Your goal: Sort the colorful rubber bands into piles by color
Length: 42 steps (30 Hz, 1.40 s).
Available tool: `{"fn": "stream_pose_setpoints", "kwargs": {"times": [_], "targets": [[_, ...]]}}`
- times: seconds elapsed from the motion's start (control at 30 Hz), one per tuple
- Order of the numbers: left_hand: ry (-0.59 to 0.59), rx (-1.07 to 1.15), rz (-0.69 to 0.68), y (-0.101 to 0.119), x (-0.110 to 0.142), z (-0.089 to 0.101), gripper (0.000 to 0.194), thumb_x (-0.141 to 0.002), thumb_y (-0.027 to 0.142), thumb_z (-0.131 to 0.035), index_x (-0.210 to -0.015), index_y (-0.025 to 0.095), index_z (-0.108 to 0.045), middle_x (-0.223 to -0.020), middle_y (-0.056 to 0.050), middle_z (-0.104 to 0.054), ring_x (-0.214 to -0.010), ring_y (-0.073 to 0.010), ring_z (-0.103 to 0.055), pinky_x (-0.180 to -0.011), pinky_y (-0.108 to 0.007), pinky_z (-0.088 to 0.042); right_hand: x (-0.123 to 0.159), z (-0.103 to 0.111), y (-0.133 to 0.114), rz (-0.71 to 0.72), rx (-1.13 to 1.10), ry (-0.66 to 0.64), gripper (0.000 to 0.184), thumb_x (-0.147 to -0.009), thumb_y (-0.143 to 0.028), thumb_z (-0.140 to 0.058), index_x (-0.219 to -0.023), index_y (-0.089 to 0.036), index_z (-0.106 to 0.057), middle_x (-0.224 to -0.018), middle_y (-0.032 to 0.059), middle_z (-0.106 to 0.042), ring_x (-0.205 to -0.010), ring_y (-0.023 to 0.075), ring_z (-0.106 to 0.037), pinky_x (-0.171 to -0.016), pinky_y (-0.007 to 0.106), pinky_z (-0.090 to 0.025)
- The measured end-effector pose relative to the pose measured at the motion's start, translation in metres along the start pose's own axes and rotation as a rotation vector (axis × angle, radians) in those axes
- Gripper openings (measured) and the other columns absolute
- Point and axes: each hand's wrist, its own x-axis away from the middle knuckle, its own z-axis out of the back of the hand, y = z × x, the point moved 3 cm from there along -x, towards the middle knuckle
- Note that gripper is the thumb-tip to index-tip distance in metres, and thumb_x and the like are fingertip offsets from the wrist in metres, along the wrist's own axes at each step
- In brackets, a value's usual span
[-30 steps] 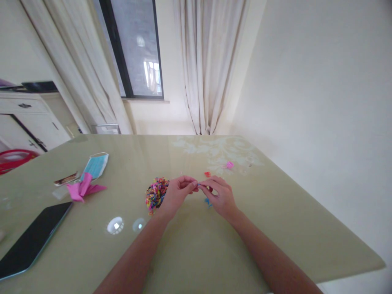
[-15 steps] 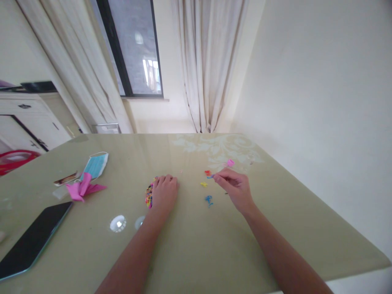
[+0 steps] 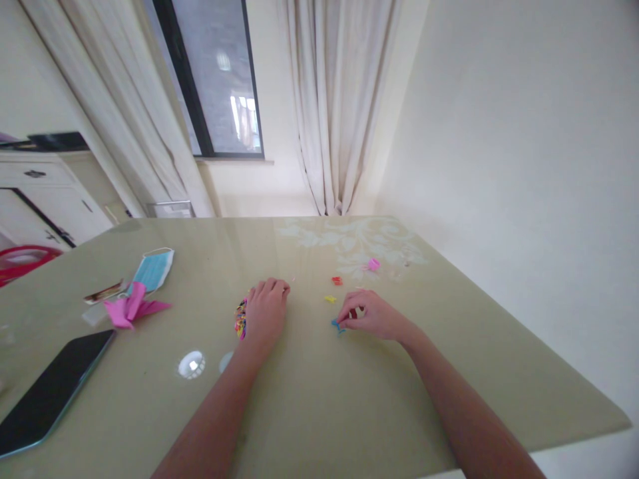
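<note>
My right hand [image 3: 372, 314] is pinched at the fingertips over a small heap of blue rubber bands [image 3: 335, 323], touching it. The band between its fingers is mostly hidden. My left hand [image 3: 267, 307] lies over a pile of mixed-colour rubber bands [image 3: 240, 319], covering its right part. Its fingers are curled, thumb and forefinger close together, and what they hold cannot be made out. Just beyond the blue heap lie yellow rubber bands [image 3: 330, 299], then red-orange ones [image 3: 337, 281], and a pink bunch [image 3: 373, 265] farther right.
A glossy table [image 3: 309, 412] fills the foreground. At left lie a pink folded paper bird [image 3: 134, 309], a blue face mask [image 3: 154, 269], a narrow printed packet [image 3: 104, 293] and a dark tablet or phone [image 3: 54, 392]. A wall [image 3: 524, 166] borders the right side.
My right hand has moved toward me, from beside the red-orange bands down to the blue heap, carrying a blue band. My left hand stays by the pile, its thumb and forefinger drawn closer together.
</note>
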Motion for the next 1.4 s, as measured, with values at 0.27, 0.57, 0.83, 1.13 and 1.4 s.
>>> {"fn": "stream_pose_setpoints", "kwargs": {"times": [0.27, 0.57, 0.83, 1.13, 1.4], "targets": [[0.054, 0.292, 0.03, 0.0, -0.003, 0.005, 0.029, -0.104, 0.023, -0.043, -0.108, 0.021, -0.072, -0.11, -0.01, -0.076, -0.105, -0.0266, -0.068, -0.094, -0.039, -0.05, 0.0, -0.004, 0.003, 0.006, 0.062, 0.033, 0.02, -0.081, -0.008, -0.07, -0.084, -0.022, -0.084, -0.081, 0.0039, -0.075, -0.071, 0.0163, -0.066, -0.071, 0.028, -0.051], [0.016, 0.366, 0.086, -0.005, -0.005, 0.004, 0.031, -0.101, 0.024, -0.047, -0.105, 0.021, -0.077, -0.11, -0.009, -0.076, -0.101, -0.0247, -0.071, -0.093, -0.037, -0.053, -0.004, -0.009, -0.005, 0.037, 0.068, 0.181, 0.012, -0.087, -0.012, -0.071, -0.088, -0.019, -0.081, -0.085, 0.0044, -0.074, -0.07, 0.0149, -0.066, -0.072, 0.028, -0.052], [0.07, 0.598, 0.125, -0.007, -0.008, 0.004, 0.026, -0.096, 0.03, -0.053, -0.101, 0.02, -0.077, -0.105, -0.009, -0.077, -0.096, -0.0232, -0.071, -0.09, -0.037, -0.055, -0.005, -0.012, -0.01, 0.088, 0.071, 0.289, 0.01, -0.093, -0.016, -0.069, -0.091, -0.018, -0.079, -0.086, 0.0037, -0.073, -0.068, 0.013, -0.063, -0.07, 0.027, -0.05], [-0.228, 1.231, 0.149, 0.024, 0.0, 0.004, 0.035, -0.079, 0.049, -0.077, -0.096, 0.018, -0.079, -0.088, -0.006, -0.078, -0.082, -0.0185, -0.068, -0.08, -0.031, -0.055, -0.002, -0.021, -0.03, 0.199, 0.108, 0.503, 0.023, -0.099, -0.039, -0.07, -0.116, -0.024, -0.076, -0.096, 0.0065, -0.072, -0.071, 0.0158, -0.061, -0.078, 0.033, -0.053], [-0.335, 1.321, 0.108, 0.034, 0.006, 0.004, 0.037, -0.077, 0.05, -0.081, -0.095, 0.018, -0.081, -0.083, -0.005, -0.077, -0.078, -0.017, -0.066, -0.078, -0.031, -0.054, 0.001, -0.02, -0.038, 0.237, 0.095, 0.519, 0.017, -0.101, -0.036, -0.068, -0.107, -0.026, -0.08, -0.092, 0.0061, -0.074, -0.073, 0.0174, -0.062, -0.076, 0.032, -0.053]]}}
